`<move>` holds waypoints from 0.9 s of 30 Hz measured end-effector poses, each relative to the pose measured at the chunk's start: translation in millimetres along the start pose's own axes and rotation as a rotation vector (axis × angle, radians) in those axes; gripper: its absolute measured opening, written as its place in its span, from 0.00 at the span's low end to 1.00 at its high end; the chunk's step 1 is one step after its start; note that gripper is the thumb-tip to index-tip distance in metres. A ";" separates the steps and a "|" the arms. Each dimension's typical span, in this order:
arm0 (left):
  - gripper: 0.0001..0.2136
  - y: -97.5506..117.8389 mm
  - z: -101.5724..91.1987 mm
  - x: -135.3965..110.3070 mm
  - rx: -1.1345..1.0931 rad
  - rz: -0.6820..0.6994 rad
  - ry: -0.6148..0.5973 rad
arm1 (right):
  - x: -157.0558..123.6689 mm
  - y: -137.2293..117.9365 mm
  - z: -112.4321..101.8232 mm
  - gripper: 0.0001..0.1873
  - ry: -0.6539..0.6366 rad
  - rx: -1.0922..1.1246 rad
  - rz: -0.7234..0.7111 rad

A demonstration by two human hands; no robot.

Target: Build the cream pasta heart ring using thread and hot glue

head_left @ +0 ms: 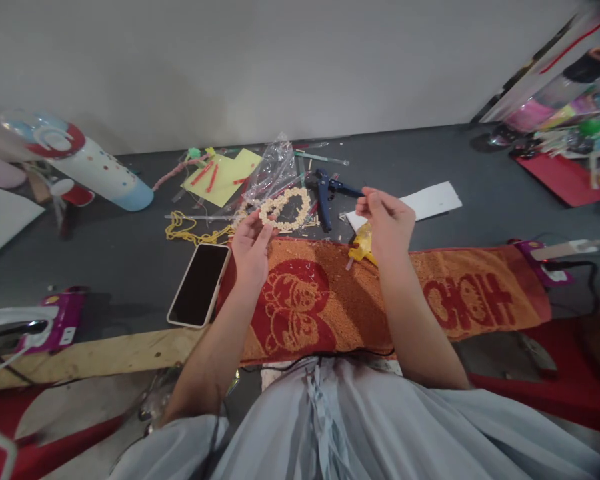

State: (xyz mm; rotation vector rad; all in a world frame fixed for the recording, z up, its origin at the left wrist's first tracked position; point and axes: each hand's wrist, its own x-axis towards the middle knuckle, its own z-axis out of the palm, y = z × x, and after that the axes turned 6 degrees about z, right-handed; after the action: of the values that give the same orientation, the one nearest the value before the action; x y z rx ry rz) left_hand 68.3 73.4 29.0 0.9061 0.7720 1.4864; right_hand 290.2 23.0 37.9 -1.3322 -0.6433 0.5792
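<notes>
My left hand point(251, 250) pinches the lower left edge of a cream-coloured ring point(286, 209) made of many small knobbly pieces, like a little wreath. The ring is held tilted over the table. Off to the right, my right hand point(389, 220) is closed in a pinch; whatever is between its fingertips is too small to make out. A dark blue tool with a trigger-like handle point(324, 200) lies between the hands. Beneath the right hand is a yellow tool point(363, 245), partly hidden by the wrist. Both forearms cross an orange and red towel point(325, 300).
Left of the towel lies a phone point(199, 285), near yellow cord point(190, 230). Behind are yellow paper point(225, 177), clear plastic point(280, 163) and thin sticks. White card point(433, 201) lies right. A bottle point(105, 170) stands left; purple power strips point(63, 320) flank the towel.
</notes>
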 end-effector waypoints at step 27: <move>0.17 4.5 -0.5 -15.3 0.300 0.193 -0.215 | -45.4 -20.5 35.5 0.15 -0.566 -0.922 -0.571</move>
State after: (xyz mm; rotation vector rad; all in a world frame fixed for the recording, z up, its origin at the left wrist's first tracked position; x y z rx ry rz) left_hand 66.2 57.7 31.0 1.3759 0.7763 1.4301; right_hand 233.5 12.2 58.2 -1.7100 -1.8392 0.1555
